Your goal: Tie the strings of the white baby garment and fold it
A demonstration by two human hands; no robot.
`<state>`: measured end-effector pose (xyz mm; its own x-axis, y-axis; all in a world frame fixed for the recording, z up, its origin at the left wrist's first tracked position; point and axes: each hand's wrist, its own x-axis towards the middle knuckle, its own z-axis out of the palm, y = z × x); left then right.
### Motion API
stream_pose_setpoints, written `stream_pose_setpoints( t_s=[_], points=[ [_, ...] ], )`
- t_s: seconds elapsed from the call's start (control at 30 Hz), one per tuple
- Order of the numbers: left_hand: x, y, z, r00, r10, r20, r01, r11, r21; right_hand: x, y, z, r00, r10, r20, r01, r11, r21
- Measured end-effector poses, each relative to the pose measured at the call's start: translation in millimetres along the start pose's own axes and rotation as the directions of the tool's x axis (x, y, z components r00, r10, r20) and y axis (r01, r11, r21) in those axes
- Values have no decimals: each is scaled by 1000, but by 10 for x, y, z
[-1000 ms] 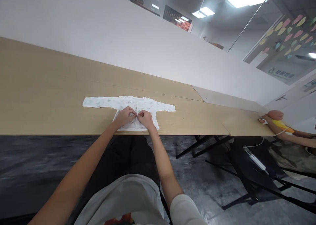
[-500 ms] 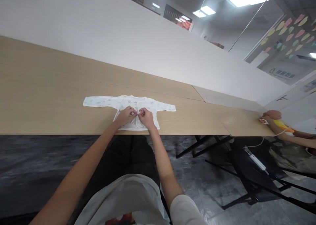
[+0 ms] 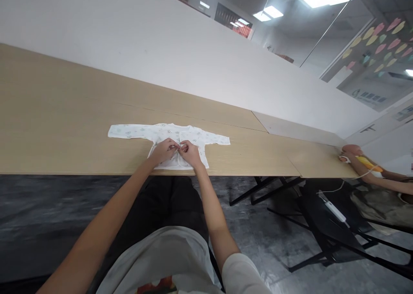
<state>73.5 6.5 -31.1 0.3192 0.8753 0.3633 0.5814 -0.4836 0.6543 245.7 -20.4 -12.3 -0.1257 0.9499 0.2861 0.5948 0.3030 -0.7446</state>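
Observation:
A small white baby shirt (image 3: 190, 133) with a faint print lies flat on the table (image 3: 77, 152), its sleeves spread to both sides. Down its middle runs a front opening. My left hand (image 3: 165, 150) is closed, thumb and fingers pinching the cloth at this opening. Right beside it, my right hand (image 3: 190, 153) pinches the other edge at the same spot. The fingertips of both hands nearly meet; whatever small fastening lies between them is hidden by the fingers.
Beyond the table rises a white wall (image 3: 129, 49) with glass above. At the far right another person's arm (image 3: 380, 180) rests near a doll-like figure (image 3: 353, 150). A black chair (image 3: 335, 225) holding a white power strip (image 3: 335, 210) stands on the right.
Both hands stay at the shirt's front opening, and the fingertips have shifted slightly closer together. The shirt lies in the same place.

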Motion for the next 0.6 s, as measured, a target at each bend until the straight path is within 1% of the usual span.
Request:
stream_pose_setpoints(
  t_s=[0.1, 0.2, 0.3, 0.37, 0.43, 0.5, 0.6],
  points=[
    [-6, 4, 2, 999, -17, -28, 16, 1000, -17, 12, 8, -4, 1000, 24, -8, -24, 1000, -1],
    [15, -7, -8, 997, -67, -40, 67, 998, -13, 8, 0, -4, 998, 62, -31, -62, 998, 17],
    [134, -43, -88, 990, -140, 13, 140, 990, 1, 16, -13, -23, 994, 95, -52, -91, 994, 67],
    [290, -92, -180, 985, -168, 44, 166, 986, 30, 70, -30, -69, 987, 138, -85, -130, 987, 99],
    [495, -155, -265, 983, -179, 25, 178, 982, 65, 196, -61, -138, 976, 181, -123, -167, 979, 114],
    [705, -213, -299, 973, -229, -14, 229, 968, 102, 395, -100, -203, 967, 203, -156, -188, 976, 106],
    [913, -249, -211, 937, -345, -56, 349, 926, 145, 751, -132, -205, 958, 226, -175, -222, 974, 43]
  ],
)
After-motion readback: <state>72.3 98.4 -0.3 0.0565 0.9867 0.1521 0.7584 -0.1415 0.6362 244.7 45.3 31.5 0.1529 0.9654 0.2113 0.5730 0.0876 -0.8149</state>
